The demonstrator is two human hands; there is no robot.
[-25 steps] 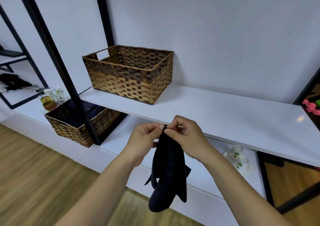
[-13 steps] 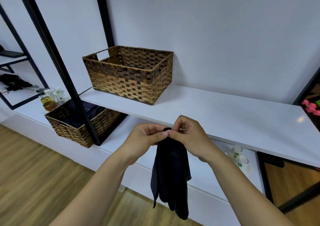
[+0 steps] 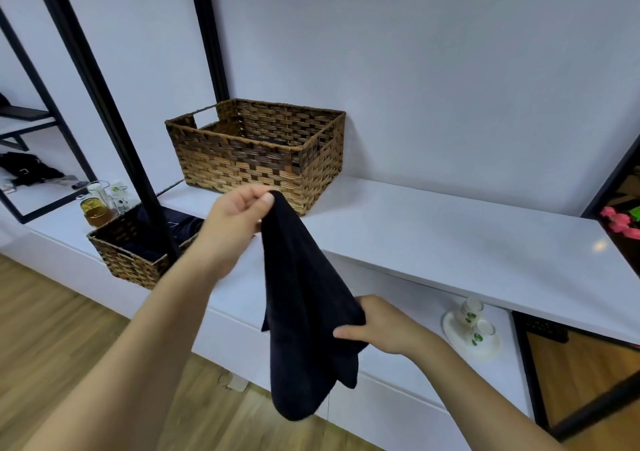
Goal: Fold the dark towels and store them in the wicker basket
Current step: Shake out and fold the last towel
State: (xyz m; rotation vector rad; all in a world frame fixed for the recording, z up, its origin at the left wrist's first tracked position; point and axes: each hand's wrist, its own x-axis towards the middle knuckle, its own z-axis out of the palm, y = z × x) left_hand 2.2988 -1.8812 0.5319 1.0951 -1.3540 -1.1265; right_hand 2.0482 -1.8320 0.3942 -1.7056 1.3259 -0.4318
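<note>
The left hand pinches the top corner of a dark towel between thumb and curled fingers, holding it up so the soft, matte cloth hangs down in a long drooping cone with a rounded lower end. The right hand, lower and off to the right, grips the towel's side edge partway down, fingers wrapped into the fabric and bunching it. Beyond the left hand, on a smooth white shelf, stands the rectangular wicker basket, woven in brown and tan bands with a cut-out handle; something dark lies inside. Below and left of the left hand sits a second woven basket holding dark cloth. Under the right hand's far side, small white cups rest on a round plate.
</note>
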